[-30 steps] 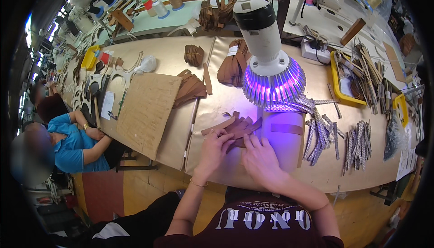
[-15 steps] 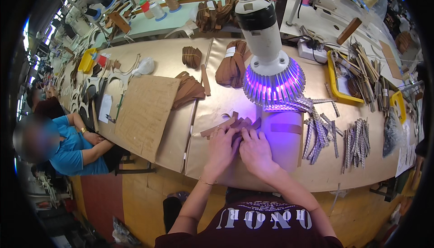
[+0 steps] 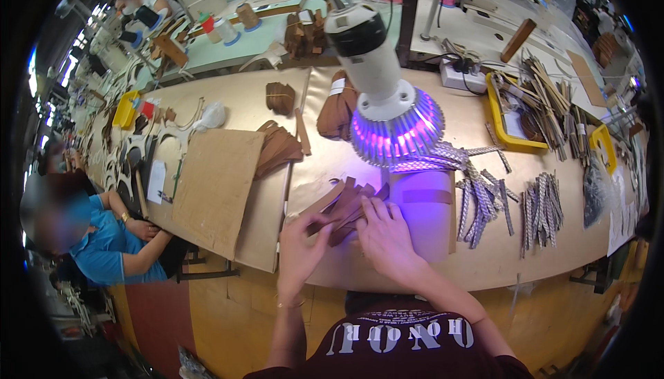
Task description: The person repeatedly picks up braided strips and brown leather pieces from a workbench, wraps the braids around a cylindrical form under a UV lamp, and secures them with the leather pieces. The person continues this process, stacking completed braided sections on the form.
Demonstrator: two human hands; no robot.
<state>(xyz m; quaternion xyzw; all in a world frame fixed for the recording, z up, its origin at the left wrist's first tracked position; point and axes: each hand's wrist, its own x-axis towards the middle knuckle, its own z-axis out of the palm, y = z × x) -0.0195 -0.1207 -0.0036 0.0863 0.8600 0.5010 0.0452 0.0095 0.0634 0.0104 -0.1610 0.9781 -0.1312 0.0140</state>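
Several flat brown strips (image 3: 341,207), which look like leather, lie in a loose fanned pile on the table in front of me. My left hand (image 3: 301,246) is at the pile's left end, thumb and fingers closed around a strip end. Over the right side of the pile, my right hand (image 3: 382,235) has its fingers bent down onto the strips, gripping them; its thumb is mostly hidden. Beyond my right hand, a lamp (image 3: 398,126) with a ribbed metal head throws purple light over a single brown strip (image 3: 427,196) lying flat on a tan block.
Braided strips (image 3: 477,199) and a grey strip bundle (image 3: 541,213) lie to the right, near a yellow tray (image 3: 499,126). Brown bundles (image 3: 337,113) stand behind the pile. At left are a tan board (image 3: 214,192) and a seated person in a blue shirt (image 3: 114,241).
My left hand has moved left and nearer to me, away from my right hand, to the strips' left end. The right hand stays on the pile. The whole view has shifted slightly.
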